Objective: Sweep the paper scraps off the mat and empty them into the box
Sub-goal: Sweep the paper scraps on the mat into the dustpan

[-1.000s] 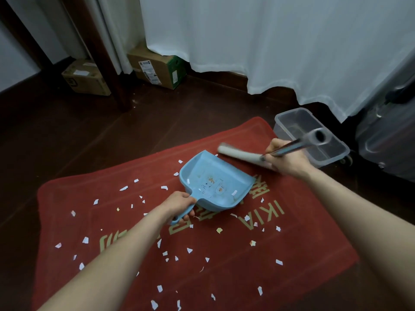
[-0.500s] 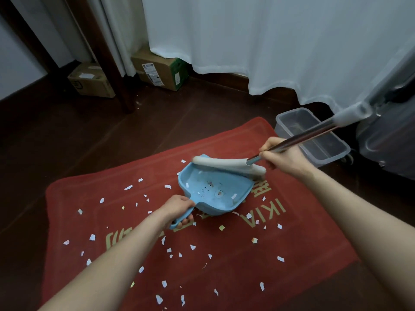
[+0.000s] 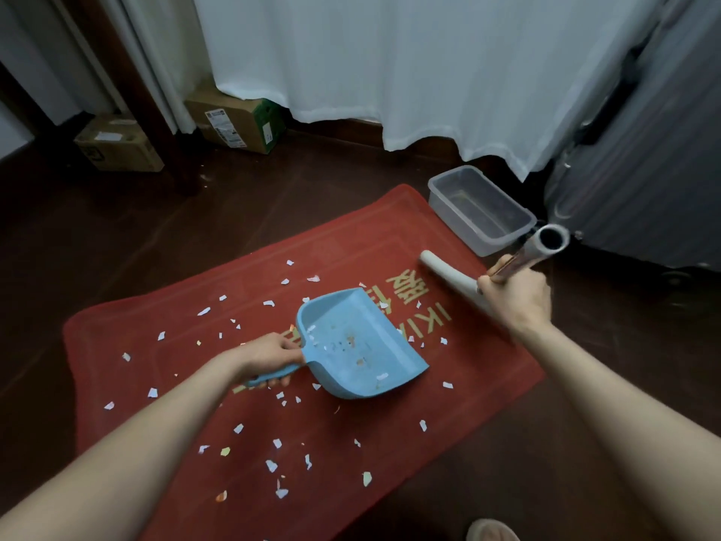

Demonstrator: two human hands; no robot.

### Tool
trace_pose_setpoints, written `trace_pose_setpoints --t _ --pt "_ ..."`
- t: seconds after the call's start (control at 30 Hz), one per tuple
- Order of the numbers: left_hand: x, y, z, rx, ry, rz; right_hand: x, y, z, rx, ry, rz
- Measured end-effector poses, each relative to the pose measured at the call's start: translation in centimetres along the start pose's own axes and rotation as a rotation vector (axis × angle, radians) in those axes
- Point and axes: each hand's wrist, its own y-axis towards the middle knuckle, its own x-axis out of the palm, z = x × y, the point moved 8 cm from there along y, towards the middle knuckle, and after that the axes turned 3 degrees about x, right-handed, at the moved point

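1. While its fingers curl round the handle, the left hand (image 3: 269, 351) holds a light-blue plastic dustpan (image 3: 359, 345), which opens to that hand's right with a few scraps inside.
2. The right hand (image 3: 515, 294) grips the metal shaft of a grey-headed broom (image 3: 448, 273); the head juts out past its knuckles.
3. White paper scraps (image 3: 271, 465) lie scattered on the red fabric mat (image 3: 390, 462) all around the left hand.
4. A clear plastic box (image 3: 480, 212) stands just beyond the right hand, beside the mat's far corner.

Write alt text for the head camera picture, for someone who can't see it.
A person's left hand grips a blue dustpan over a red mat strewn with paper scraps, while the right hand grips a broom. A clear plastic box stands by the mat's far corner.
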Motion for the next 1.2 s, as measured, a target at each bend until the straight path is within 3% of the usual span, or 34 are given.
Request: trace_pose_setpoints --t 0.07,0.17,0.3,0.43,0.57,0.67,0.77,0.9,1.0,1.1,1.2 --pt "0.8 -0.5 0.1 -0.012 0.022 -0.005 1.9 -2.1 -0.3 -0.025 0.008 -0.122" --pt "1.3 -0.7 0.4 -0.006 0.035 0.015 3.7 -3.8 -1.9 -0.088 0.235 -0.271" --pt "1.8 -1.4 0.2 0.010 -0.008 0.021 0.1 -2.3 -2.5 -0.093 0.492 -0.109" --pt "2.4 -2.0 -0.1 0.000 -0.007 -0.003 -1.6 -2.7 -0.7 -0.039 0.220 0.023" --pt "2.6 -2.0 -0.3 -0.013 0.044 0.001 1.1 -4.4 -0.5 -0.009 0.044 -0.138" --pt "2.7 -2.0 0.0 0.000 0.056 0.002 2.4 -4.9 -1.4 -0.060 0.325 -0.248" --pt "2.7 -2.4 -0.3 0.014 0.035 0.007 0.4 -3.8 -1.9 -0.040 0.542 -0.157" --pt "2.7 -3.1 -1.1 0.010 0.041 -0.025 -1.0 -3.5 -1.5 -0.078 0.124 -0.009" --pt "2.8 -3.0 -1.4 0.011 0.072 -0.016 0.7 -4.8 -1.1 -0.029 -0.009 -0.073" --pt "2.9 -2.7 -1.4 0.020 0.091 -0.017 3.1 -6.0 -1.8 -0.044 0.248 -0.200" --pt "2.8 -2.7 -1.5 0.021 0.085 -0.025 2.7 -5.7 -2.3 0.050 0.591 -0.194"
